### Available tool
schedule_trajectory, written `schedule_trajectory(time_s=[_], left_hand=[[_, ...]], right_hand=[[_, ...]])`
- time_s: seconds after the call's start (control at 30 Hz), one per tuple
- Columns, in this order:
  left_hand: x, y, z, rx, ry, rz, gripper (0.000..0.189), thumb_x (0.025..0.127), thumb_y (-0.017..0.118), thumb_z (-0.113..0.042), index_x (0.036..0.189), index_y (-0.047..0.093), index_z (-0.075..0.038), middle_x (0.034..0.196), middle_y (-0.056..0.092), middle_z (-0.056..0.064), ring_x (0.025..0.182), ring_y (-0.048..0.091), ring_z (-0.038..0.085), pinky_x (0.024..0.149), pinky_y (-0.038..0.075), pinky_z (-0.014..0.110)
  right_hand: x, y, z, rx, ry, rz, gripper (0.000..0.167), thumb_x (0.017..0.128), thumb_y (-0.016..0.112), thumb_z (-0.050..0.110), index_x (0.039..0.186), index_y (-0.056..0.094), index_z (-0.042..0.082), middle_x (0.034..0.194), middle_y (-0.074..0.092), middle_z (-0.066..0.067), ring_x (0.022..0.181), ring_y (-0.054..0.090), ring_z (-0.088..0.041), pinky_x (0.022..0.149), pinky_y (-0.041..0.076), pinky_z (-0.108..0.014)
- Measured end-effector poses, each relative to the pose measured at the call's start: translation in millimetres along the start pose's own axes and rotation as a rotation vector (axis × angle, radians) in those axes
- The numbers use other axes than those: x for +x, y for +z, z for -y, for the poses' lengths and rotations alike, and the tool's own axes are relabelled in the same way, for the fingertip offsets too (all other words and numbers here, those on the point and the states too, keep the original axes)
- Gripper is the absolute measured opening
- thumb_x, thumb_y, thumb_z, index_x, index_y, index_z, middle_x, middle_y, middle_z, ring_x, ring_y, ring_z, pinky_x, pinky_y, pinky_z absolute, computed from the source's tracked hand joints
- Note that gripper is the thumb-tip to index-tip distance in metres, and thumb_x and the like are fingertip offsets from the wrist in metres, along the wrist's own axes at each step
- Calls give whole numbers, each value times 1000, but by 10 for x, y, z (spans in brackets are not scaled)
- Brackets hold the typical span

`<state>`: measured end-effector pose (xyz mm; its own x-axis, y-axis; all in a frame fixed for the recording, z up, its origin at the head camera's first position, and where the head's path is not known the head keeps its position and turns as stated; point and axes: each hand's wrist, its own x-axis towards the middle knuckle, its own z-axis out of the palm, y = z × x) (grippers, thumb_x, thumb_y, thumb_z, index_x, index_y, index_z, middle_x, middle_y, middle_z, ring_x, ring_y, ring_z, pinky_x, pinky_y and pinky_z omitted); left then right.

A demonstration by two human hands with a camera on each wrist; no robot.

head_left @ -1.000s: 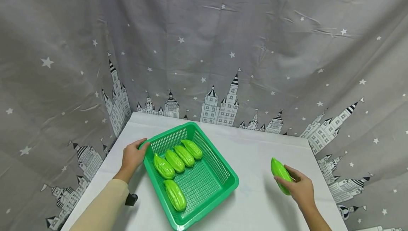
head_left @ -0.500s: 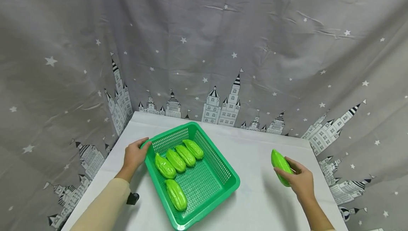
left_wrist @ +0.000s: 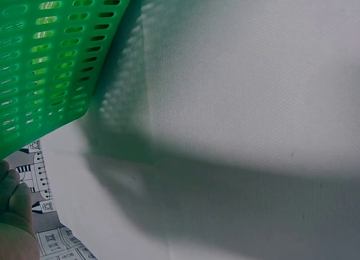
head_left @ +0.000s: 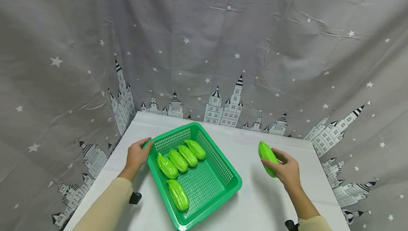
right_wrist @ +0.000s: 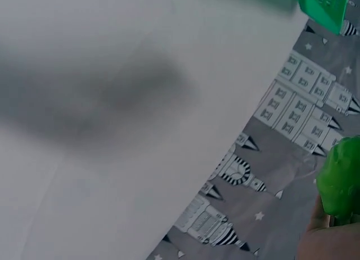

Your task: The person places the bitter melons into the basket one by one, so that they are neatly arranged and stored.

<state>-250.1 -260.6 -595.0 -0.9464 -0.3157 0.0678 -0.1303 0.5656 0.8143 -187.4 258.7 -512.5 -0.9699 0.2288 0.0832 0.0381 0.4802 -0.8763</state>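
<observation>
At the far left corner of a green plastic basket (head_left: 220,174), my left hand (head_left: 136,156) grips the rim with the thumb over its edge. Several glossy green toy bitter melons (head_left: 178,195), ridged and tapered, lie inside; most form a row along the far left part, one lies nearer the front. My right hand (head_left: 285,169) holds another toy bitter melon (head_left: 267,156) above the table, right of the basket, between thumb and fingers. In the right wrist view, this melon (right_wrist: 339,178) shows at the right edge. The left wrist view has the basket's slotted wall (left_wrist: 50,57).
A white cloth (head_left: 245,146) covers the table. Behind and at both sides hangs a grey curtain (head_left: 204,40) printed with stars and castles. Dark wrist mounts (head_left: 135,198) show by the sleeves. The right hand's shadow falls on the cloth.
My right hand has risen and moved left toward the basket with the toy bitter melon. My left hand keeps its grip on the rim. The whole view has shifted slightly.
</observation>
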Motion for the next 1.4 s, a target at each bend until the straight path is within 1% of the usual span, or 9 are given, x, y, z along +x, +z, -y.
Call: schedule_trajectory(time_s=[0.1, 0.33, 0.53, 0.63, 0.77, 0.83, 1.0, 1.2, 1.4], left_hand=[[-3, -5, 12, -8, 8, -5, 44, 103, 60, -29, 138, 60, -2, 140, 57, 20, 135, 47, 40, 111, 41, 53], [-10, 15, 60, -14, 25, -12, 44, 103, 61, -30, 138, 61, -4, 139, 58, 20, 133, 49, 40, 110, 42, 53], [-28, 9, 43, -24, 33, -12, 43, 103, 62, -30, 137, 61, -4, 138, 58, 19, 132, 50, 39, 110, 43, 52], [-33, -1, 30, -26, 34, -11, 43, 103, 62, -29, 137, 61, -4, 139, 58, 19, 133, 50, 39, 110, 43, 52], [-32, -5, 7, -28, 25, -17, 43, 103, 61, -29, 138, 61, -4, 140, 58, 19, 133, 50, 39, 110, 43, 51], [-33, 3, -2, -28, 20, -15, 43, 103, 61, -29, 138, 61, -4, 140, 57, 19, 134, 49, 38, 110, 43, 51], [-52, 28, -10, -19, 21, 3, 43, 103, 61, -30, 138, 61, -4, 140, 57, 19, 134, 49, 39, 110, 43, 52], [-71, 7, 7, -18, 22, -5, 43, 102, 62, -30, 138, 62, -5, 139, 58, 18, 133, 50, 38, 110, 42, 52], [-79, -52, 22, -15, 20, -7, 43, 103, 62, -29, 138, 61, -5, 139, 59, 17, 133, 50, 38, 110, 43, 51]], right_hand=[[45, 133, 77, 11, -34, 19, 73, 78, 90, 34, 137, 60, 3, 136, 60, -19, 120, 61, -38, 91, 57, -39], [103, 481, 302, 61, -80, 88, 68, 76, 91, 29, 132, 63, 2, 132, 63, -19, 119, 62, -37, 94, 57, -47], [119, 805, 516, 101, -146, 148, 63, 75, 92, 22, 129, 66, 1, 127, 66, -19, 114, 65, -36, 90, 59, -45], [121, 954, 622, 115, -176, 173, 63, 75, 92, 22, 129, 66, 1, 126, 66, -19, 112, 66, -37, 87, 60, -44], [125, 1152, 746, 127, -195, 198, 63, 75, 92, 24, 128, 67, 2, 125, 67, -17, 111, 66, -35, 85, 61, -40], [123, 1254, 794, 131, -199, 208, 61, 75, 92, 22, 127, 68, 3, 124, 68, -15, 112, 66, -33, 86, 61, -39], [86, 1507, 863, 158, -220, 250, 59, 73, 93, 19, 125, 69, 3, 122, 69, -12, 113, 66, -29, 92, 58, -39], [14, 1729, 938, 136, -253, 289, 59, 74, 93, 25, 124, 70, 5, 121, 70, -9, 113, 65, -27, 95, 57, -41], [-33, 1862, 964, 78, -218, 321, 60, 74, 92, 33, 124, 69, 9, 121, 70, -7, 114, 63, -28, 94, 56, -46]])
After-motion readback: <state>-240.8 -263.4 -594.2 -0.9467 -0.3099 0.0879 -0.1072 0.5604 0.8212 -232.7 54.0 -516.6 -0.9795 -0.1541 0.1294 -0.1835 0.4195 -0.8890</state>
